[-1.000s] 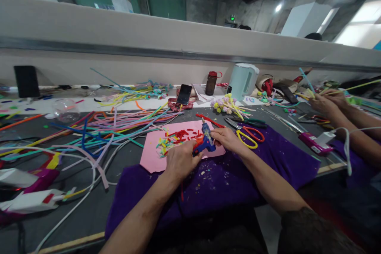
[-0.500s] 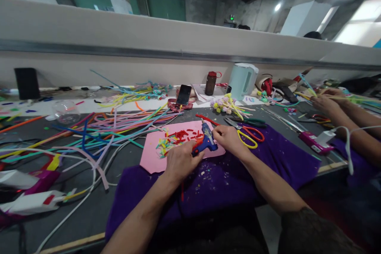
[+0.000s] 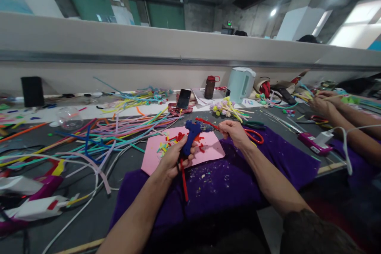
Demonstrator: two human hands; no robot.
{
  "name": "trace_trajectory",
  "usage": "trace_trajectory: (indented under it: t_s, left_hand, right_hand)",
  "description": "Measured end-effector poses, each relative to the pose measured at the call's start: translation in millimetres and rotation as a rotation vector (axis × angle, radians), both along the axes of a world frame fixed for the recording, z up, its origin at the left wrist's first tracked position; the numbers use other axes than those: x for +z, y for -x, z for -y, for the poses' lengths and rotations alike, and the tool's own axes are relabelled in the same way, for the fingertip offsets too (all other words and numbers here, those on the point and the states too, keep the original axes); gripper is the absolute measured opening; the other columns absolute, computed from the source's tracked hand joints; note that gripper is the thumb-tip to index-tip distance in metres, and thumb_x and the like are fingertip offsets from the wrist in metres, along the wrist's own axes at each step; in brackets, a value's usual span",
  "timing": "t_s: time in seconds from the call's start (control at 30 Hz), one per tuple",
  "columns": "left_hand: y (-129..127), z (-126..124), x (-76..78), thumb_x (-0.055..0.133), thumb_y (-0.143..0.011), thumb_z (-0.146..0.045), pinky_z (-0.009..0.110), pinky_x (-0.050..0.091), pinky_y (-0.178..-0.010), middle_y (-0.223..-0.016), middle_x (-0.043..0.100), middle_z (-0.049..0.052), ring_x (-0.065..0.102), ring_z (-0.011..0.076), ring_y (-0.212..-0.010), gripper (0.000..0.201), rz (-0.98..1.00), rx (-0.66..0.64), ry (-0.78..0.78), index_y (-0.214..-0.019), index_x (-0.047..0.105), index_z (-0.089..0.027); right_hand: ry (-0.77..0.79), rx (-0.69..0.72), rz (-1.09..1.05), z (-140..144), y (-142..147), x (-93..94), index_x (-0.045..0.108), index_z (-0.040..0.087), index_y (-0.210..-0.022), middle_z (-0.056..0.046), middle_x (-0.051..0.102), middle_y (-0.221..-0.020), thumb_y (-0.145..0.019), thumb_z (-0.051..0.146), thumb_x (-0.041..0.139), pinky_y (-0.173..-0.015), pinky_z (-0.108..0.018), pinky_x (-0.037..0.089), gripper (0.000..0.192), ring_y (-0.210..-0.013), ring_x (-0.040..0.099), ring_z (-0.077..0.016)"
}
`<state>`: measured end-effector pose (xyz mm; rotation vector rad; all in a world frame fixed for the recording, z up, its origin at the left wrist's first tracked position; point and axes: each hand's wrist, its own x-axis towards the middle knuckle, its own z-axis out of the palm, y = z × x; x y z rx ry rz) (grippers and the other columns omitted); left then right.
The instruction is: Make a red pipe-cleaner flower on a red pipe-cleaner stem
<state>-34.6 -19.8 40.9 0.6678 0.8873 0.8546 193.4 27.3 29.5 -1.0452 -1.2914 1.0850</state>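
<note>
Head-cam view, looking down at a cluttered craft worktop (image 3: 89, 214). Centre of frame: the person's left hand (image 3: 174, 158) now holds a blue glue gun (image 3: 190, 137) lifted clear of the pink sheet (image 3: 211, 149); a sec ago the gun lay low on that sheet w/ both hands bent over it. Left grip is clamped round the gun's handle, nozzle pointing right. A red cord (image 3: 183, 180) hangs from the handle down over the purple cloth (image 3: 232, 186).

Right hand (image 3: 235, 133), just right of centre, has fingers pinched together on a thin red strip (image 3: 208, 124) held at the nozzle tip. It has come up along w/ the gun. Whether strip and tip touch can't be told.

The lift suggests, as a guess, that glue work has moved from the sheet to the piece in hand.

On the pink sheet: small red, yellow & green cut bits (image 3: 166, 145). Left half of frame: a sprawl of coloured pipe-cleaner stems (image 3: 98, 135). Behind the right hand: scissors w/ red handles (image 3: 254, 137), partly hidden. Far edge, mid-frame: a phone (image 3: 183, 98), a brown bottle (image 3: 209, 86), a pale kettle (image 3: 240, 83). Right edge: another person's forearms (image 3: 351, 127) at work, near a pink-and-white gadget (image 3: 315, 142).
</note>
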Motion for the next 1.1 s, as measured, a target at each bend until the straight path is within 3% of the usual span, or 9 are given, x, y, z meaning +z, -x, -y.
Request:
trace_trajectory:
  t_s: [0.17, 0.33, 0.57, 0.67, 0.77, 0.93, 1.1]
  left_hand:
    - [1.1, 0.9, 2.2, 0.045, -0.083, -0.043, 0.011, 0.031, -0.026, -0.057, 0.056, 0.002, 0.049, 0.0052, -0.038, 0.036, 0.016, -0.008, 0.021, -0.081, 0.057, -0.009]
    - [-0.7, 1.0, -0.8, 0.044, -0.083, -0.043, 0.012, 0.031, -0.026, -0.056, 0.056, 0.001, 0.049, 0.0054, -0.037, 0.036, -0.018, -0.046, -0.005, -0.082, 0.058, -0.009]
    - [-5.5, 2.2, -3.2, 0.042, -0.084, -0.041, 0.012, 0.029, -0.025, -0.057, 0.055, 0.001, 0.049, 0.0052, -0.037, 0.037, -0.096, -0.112, -0.003, -0.088, 0.060, -0.009]
    - [-5.0, 1.4, -2.7, 0.042, -0.084, -0.043, 0.011, 0.026, -0.024, -0.057, 0.054, 0.001, 0.047, 0.0041, -0.035, 0.039, -0.083, -0.121, -0.003, -0.090, 0.060, -0.009]
    - [-2.3, -0.5, -1.3, 0.040, -0.084, -0.044, 0.011, 0.027, -0.024, -0.057, 0.053, 0.000, 0.044, 0.0031, -0.033, 0.040, -0.017, -0.113, 0.007, -0.087, 0.059, -0.009]
    - [1.8, -2.2, 0.0, 0.038, -0.085, -0.043, 0.011, 0.026, -0.023, -0.058, 0.052, 0.001, 0.041, 0.0029, -0.033, 0.039, 0.078, -0.104, 0.018, -0.086, 0.057, -0.009]
    - [1.5, 0.0, -0.3, 0.041, -0.084, -0.044, 0.011, 0.027, -0.024, -0.057, 0.053, 0.000, 0.043, 0.0034, -0.034, 0.039, 0.066, -0.101, 0.000, -0.087, 0.058, -0.009]
  right_hand:
    - [-0.080, -0.069, 0.044, 1.4, 2.1, -0.8, 0.061, 0.015, -0.070, 0.002, 0.052, -0.054, -0.072, 0.033, 0.056, -0.041, -0.020, 0.032, 0.019, -0.044, 0.042, -0.0078]
    - [-0.447, -0.225, 0.329, 14.7, 9.3, 6.4, 0.065, 0.018, -0.074, -0.003, 0.060, -0.074, -0.077, 0.030, 0.055, -0.066, -0.027, 0.043, 0.016, -0.071, 0.054, -0.0150]
    - [-0.651, -0.193, 0.640, 22.3, 17.4, 5.6, 0.068, 0.024, -0.084, -0.005, 0.061, -0.085, -0.077, 0.030, 0.057, -0.076, -0.031, 0.042, 0.014, -0.081, 0.054, -0.0174]
    - [-0.604, -0.206, 0.625, 19.1, 14.5, 4.7, 0.068, 0.023, -0.080, -0.006, 0.062, -0.084, -0.077, 0.030, 0.056, -0.076, -0.031, 0.042, 0.014, -0.081, 0.054, -0.0178]
    - [-0.434, -0.227, 0.424, 12.5, 7.2, 5.3, 0.065, 0.019, -0.073, -0.004, 0.061, -0.073, -0.078, 0.032, 0.053, -0.066, -0.028, 0.042, 0.018, -0.070, 0.054, -0.0155]
    - [-0.062, -0.026, 0.084, 6.2, 3.7, 5.4, 0.062, 0.016, -0.072, -0.002, 0.062, -0.065, -0.074, 0.038, 0.053, -0.047, -0.021, 0.037, 0.024, -0.054, 0.052, -0.0106]
    - [-0.026, 0.049, -0.001, 8.9, 10.4, 2.0, 0.061, 0.016, -0.073, 0.000, 0.059, -0.059, -0.071, 0.038, 0.059, -0.045, -0.019, 0.038, 0.023, -0.052, 0.054, -0.0104]
